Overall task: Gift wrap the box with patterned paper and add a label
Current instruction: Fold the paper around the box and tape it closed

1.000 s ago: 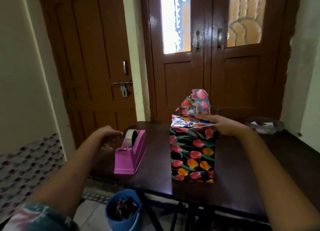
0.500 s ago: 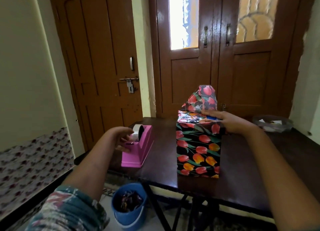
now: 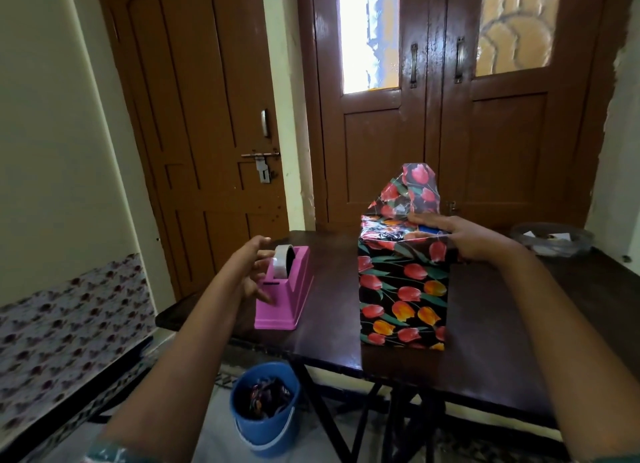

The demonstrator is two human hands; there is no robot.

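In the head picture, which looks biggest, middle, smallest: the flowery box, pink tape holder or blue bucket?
1. flowery box, clearly largest.
2. pink tape holder and blue bucket: about alike; the bucket stands lower, on the floor, so unranked.

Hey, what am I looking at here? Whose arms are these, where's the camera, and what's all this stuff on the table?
No machine here: the camera sits on a person's head, looking forward and down, so the two arms are their own. On the dark table stand a pink tape dispenser and a box wrapped in tulip-patterned paper, one end flap upright. The right hand presses the folds flat on the box top; the left hand reaches to the tape roll, gripping nothing.
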